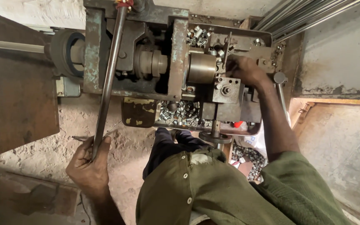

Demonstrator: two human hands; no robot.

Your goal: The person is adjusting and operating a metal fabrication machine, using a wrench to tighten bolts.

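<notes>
I look straight down at a worn, grey-green lathe point(92, 54). My left hand point(89, 166) grips the lower end of a long steel lever point(109, 75) that runs up to the top of the machine. My right hand point(243, 69) reaches into the tool area beside the round brass-coloured chuck point(201, 68); its fingers curl on a machine part, and what they hold is hidden. Several small shiny metal sleeves point(181, 113) lie in the tray under the chuck, and more point(198, 35) sit above it.
A round handwheel point(215, 136) sticks out toward my body. More metal pieces point(251, 158) lie in a container by my right side. Long steel bars point(305, 14) lean at the top right. A pulley point(65, 52) sits at the machine's left. The floor is rough concrete point(51, 150).
</notes>
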